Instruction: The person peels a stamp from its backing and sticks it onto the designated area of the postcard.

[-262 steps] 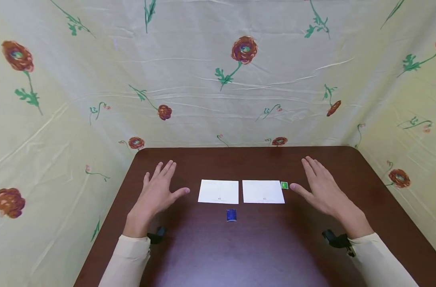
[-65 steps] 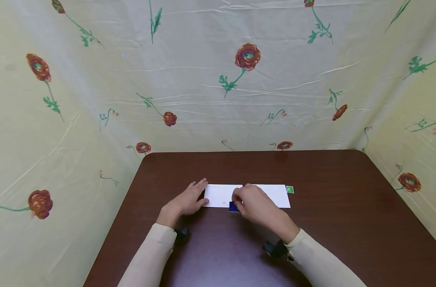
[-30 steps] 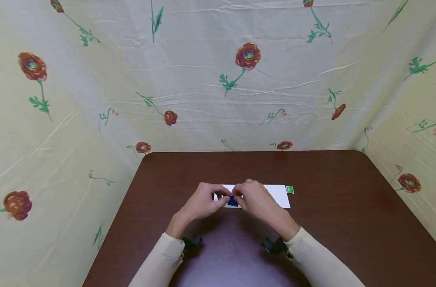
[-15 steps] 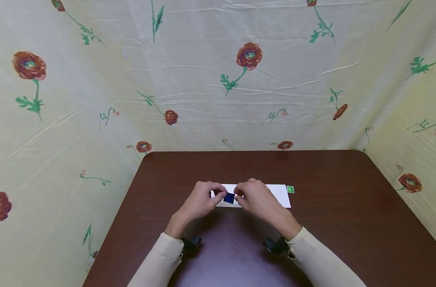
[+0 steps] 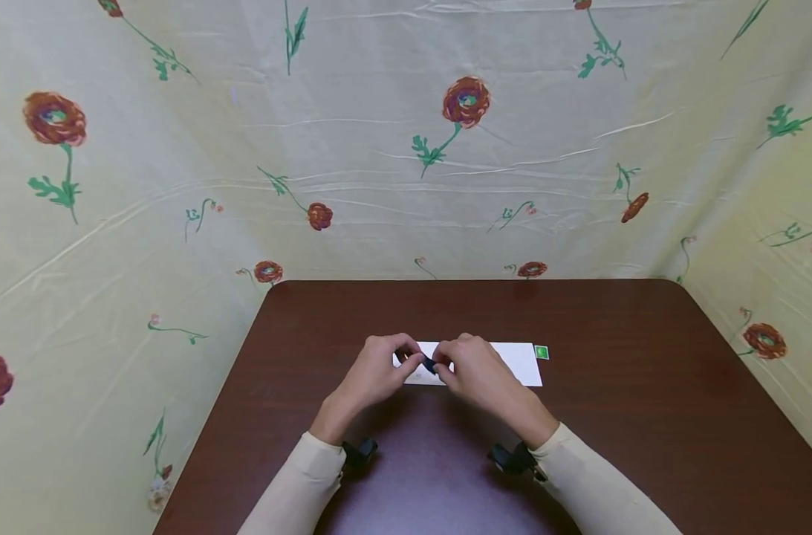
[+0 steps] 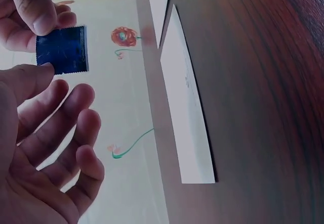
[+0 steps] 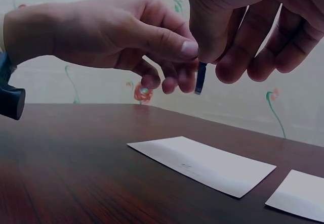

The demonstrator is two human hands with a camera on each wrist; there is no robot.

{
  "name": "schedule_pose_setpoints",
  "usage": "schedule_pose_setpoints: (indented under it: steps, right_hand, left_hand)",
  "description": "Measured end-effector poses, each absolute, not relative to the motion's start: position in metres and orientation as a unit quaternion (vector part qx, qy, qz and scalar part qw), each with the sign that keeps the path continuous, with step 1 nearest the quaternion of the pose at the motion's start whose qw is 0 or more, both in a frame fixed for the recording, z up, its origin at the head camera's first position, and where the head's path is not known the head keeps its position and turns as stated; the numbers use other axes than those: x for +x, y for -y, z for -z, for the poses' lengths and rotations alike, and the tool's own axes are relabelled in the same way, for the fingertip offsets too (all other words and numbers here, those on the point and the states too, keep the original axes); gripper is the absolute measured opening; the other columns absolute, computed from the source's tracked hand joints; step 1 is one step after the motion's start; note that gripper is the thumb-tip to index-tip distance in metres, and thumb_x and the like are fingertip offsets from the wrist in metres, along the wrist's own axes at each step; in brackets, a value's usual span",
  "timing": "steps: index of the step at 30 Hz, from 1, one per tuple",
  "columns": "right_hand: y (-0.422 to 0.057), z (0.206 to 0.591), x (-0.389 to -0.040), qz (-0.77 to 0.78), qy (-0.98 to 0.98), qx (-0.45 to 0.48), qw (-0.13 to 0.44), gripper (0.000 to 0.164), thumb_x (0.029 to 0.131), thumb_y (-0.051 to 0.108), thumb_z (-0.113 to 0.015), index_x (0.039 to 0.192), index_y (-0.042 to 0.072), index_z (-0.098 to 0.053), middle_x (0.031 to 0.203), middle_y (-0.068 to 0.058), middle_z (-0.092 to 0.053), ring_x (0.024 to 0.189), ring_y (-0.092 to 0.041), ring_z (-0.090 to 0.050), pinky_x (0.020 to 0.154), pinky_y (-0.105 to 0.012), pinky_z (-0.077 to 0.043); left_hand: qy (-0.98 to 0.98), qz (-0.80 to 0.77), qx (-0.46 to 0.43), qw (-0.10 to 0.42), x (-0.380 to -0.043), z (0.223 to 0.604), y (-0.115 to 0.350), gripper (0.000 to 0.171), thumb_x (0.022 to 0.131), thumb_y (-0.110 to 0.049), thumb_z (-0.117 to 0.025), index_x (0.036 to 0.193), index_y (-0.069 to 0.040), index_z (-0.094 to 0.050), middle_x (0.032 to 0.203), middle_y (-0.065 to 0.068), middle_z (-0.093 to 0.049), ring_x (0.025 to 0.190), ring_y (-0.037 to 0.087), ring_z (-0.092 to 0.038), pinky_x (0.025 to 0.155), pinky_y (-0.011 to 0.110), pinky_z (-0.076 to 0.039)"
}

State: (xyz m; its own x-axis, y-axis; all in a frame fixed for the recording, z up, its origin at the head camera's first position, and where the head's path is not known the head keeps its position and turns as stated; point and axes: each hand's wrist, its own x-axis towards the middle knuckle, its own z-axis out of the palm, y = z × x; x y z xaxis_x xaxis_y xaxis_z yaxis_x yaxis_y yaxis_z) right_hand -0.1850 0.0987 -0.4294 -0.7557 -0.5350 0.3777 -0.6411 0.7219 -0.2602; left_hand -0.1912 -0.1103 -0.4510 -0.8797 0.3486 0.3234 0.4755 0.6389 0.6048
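Note:
My left hand (image 5: pixel 375 371) and my right hand (image 5: pixel 479 375) meet over the left white card (image 5: pixel 422 377). Between them is a small dark blue sachet (image 6: pixel 63 49), square and shiny, with serrated edges. My left thumb and fingers pinch its near side, while the right thumb and fingertips pinch the opposite side, as the left wrist view shows. From the right wrist the sachet (image 7: pixel 200 80) appears edge-on, held above the table. Whether it is torn cannot be seen.
A second white card (image 5: pixel 519 362) lies flat beside the first, with a small green square (image 5: pixel 541 353) at its right edge. Both rest on a dark brown table (image 5: pixel 613 446). A flowered cloth (image 5: pixel 365 148) hangs behind and at both sides.
Earlier both hands were spread apart and the sachet lay in front of the cards. My right hand picked it up, then my left hand joined. Since half a second ago the sachet has turned edge-on.

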Motion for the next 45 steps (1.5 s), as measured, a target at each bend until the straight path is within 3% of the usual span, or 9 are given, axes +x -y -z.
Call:
schedule_pose_setpoints:
  steps: [6, 14, 22, 34, 45]
  right_hand:
    - [-0.0977, 0.4304, -0.1851, -0.197, 0.916, 0.321, 0.141, 0.004, 0.085, 0.018, -0.075, 0.084, 0.021, -0.074, 0.072, 0.014, -0.066, 0.07, -0.007, -0.052, 0.063, -0.024, -0.044]
    - [-0.098, 0.4339, -0.1841, -0.208, 0.909, 0.333, 0.141, 0.004, 0.085, 0.017, -0.074, 0.087, 0.021, -0.076, 0.076, 0.015, -0.067, 0.072, -0.008, -0.056, 0.065, -0.027, -0.047]
    - [-0.0984, 0.4353, -0.1829, -0.2, 0.909, 0.337, 0.141, 0.007, 0.086, 0.016, -0.074, 0.09, 0.021, -0.077, 0.078, 0.014, -0.069, 0.075, -0.008, -0.058, 0.068, -0.028, -0.049]
    - [-0.0998, 0.4383, -0.1819, -0.193, 0.902, 0.353, 0.155, 0.01, 0.084, 0.012, -0.075, 0.09, 0.019, -0.077, 0.078, 0.014, -0.069, 0.075, -0.008, -0.058, 0.068, -0.03, -0.05]
    - [-0.0997, 0.4388, -0.1827, -0.202, 0.908, 0.341, 0.135, 0.005, 0.088, 0.019, -0.073, 0.09, 0.021, -0.077, 0.079, 0.015, -0.07, 0.074, -0.007, -0.055, 0.067, -0.027, -0.047]
  left_hand:
    - [0.903, 0.363, -0.22, 0.062, -0.1893, 0.4478, 0.1073, 0.014, 0.095, -0.024, -0.068, 0.084, -0.017, -0.074, 0.073, -0.016, -0.066, 0.07, 0.005, -0.059, 0.064, 0.024, -0.049]
    - [0.886, 0.389, -0.253, 0.007, -0.187, 0.4506, 0.1048, 0.017, 0.099, -0.021, -0.061, 0.09, -0.014, -0.074, 0.082, -0.008, -0.073, 0.078, 0.005, -0.063, 0.069, 0.026, -0.053]
    - [0.881, 0.402, -0.25, 0.0, -0.1846, 0.4513, 0.1042, 0.016, 0.098, -0.021, -0.062, 0.089, -0.018, -0.074, 0.085, 0.001, -0.076, 0.079, 0.008, -0.064, 0.071, 0.026, -0.053]
    - [0.881, 0.404, -0.247, 0.007, -0.1849, 0.456, 0.103, 0.013, 0.096, -0.018, -0.064, 0.088, -0.015, -0.074, 0.08, -0.008, -0.073, 0.075, 0.003, -0.063, 0.067, 0.023, -0.053]
    - [0.88, 0.407, -0.244, -0.001, -0.1854, 0.4564, 0.1033, 0.013, 0.095, -0.016, -0.065, 0.089, -0.012, -0.076, 0.083, -0.002, -0.075, 0.074, 0.005, -0.062, 0.066, 0.024, -0.052]
